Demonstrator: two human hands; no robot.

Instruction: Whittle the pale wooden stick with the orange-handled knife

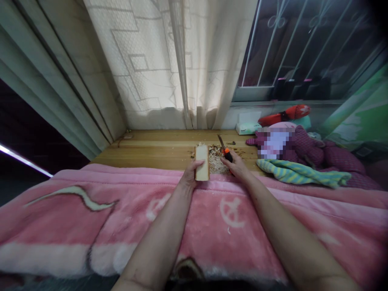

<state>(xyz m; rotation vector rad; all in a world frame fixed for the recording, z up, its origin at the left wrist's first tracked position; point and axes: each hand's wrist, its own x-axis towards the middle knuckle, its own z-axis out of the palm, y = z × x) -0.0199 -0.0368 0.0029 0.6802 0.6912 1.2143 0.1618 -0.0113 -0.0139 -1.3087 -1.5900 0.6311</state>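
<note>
My left hand (191, 174) grips an upright pale block of wood (202, 163) at its lower part. My right hand (235, 165) holds a carving knife (227, 154) with an orange-and-black handle, its narrow blade pointing up and away. The knife stands just right of the block, and I cannot tell if they touch. A heap of wood shavings (216, 159) lies behind and between my hands on a wooden surface (151, 152). Both forearms rest over a pink fleece blanket (230, 226).
A tissue box (248, 128), a red plush object (285, 114), a purple plush pile (303, 147) and a striped green-yellow cloth (300, 173) lie to the right. Pale curtains (151, 60) hang behind the wooden surface, beside a barred window (291, 48).
</note>
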